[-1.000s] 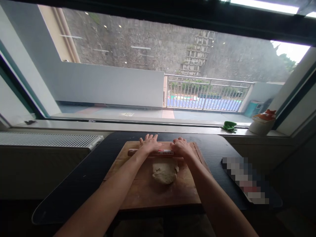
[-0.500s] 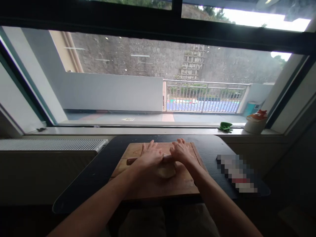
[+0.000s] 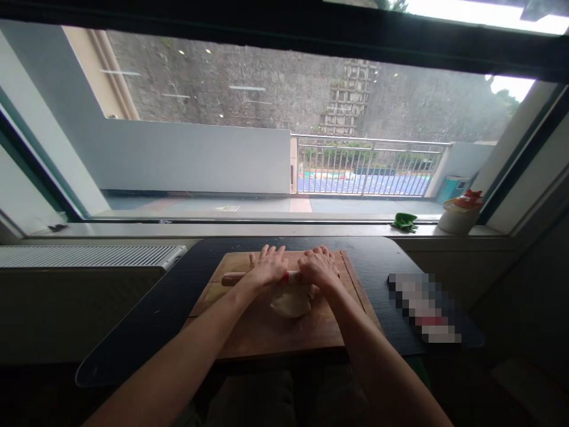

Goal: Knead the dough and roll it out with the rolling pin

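A wooden rolling pin with a red band lies crosswise on a wooden board. Under and just in front of it is a flattened pale lump of dough. My left hand presses its palm on the pin, with the fingers stretched forward and spread past it. My right hand lies over the pin's right part, fingers bent over it and close together. Both hands cover much of the pin, and its right end barely shows.
The board rests on a dark table with rounded corners. A blurred-out flat object lies at the table's right. A green item and a pale pot-like container stand on the windowsill. A white radiator is at left.
The rolling pin and both hands have shifted slightly away from me, so more of the dough shows in front of the pin. The camera view has tilted down a little.
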`<state>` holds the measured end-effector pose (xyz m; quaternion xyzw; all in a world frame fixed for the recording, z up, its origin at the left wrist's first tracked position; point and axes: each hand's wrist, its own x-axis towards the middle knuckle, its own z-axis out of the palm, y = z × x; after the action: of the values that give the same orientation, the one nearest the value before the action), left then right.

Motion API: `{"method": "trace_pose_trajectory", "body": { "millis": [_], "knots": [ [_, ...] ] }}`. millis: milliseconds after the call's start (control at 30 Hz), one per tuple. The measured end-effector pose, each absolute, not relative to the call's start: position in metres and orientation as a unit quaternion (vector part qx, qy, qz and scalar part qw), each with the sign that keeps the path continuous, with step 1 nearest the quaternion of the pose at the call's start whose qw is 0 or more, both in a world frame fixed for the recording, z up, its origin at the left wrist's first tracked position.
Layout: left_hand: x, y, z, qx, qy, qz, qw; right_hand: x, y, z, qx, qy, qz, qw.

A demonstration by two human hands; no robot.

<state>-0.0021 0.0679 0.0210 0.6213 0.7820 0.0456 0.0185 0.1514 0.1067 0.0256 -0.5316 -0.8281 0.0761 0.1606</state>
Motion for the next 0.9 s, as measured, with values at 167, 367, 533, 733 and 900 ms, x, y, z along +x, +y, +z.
{"method": "trace_pose_trajectory", "body": {
  "millis": [167,367,533,733,900],
  "knots": [
    [0.015,0.033,0.026,0.632,0.773,0.045,-0.025,0.162,0.073,0.023,-0.523,-0.828,0.046,0.199],
    [0.009,0.052,0.028,0.615,0.787,0.046,0.0,0.156,0.087,0.031,-0.536,-0.828,0.069,0.152],
    [-0.002,0.084,0.027,0.592,0.804,0.055,0.015,0.146,0.117,0.034,-0.546,-0.823,0.094,0.123],
    [0.002,0.072,0.023,0.614,0.787,0.059,0.009,0.148,0.11,0.024,-0.55,-0.818,0.077,0.153],
    [0.022,0.019,0.025,0.637,0.764,0.08,-0.06,0.165,0.066,0.015,-0.532,-0.819,0.032,0.212]
  ]
}}
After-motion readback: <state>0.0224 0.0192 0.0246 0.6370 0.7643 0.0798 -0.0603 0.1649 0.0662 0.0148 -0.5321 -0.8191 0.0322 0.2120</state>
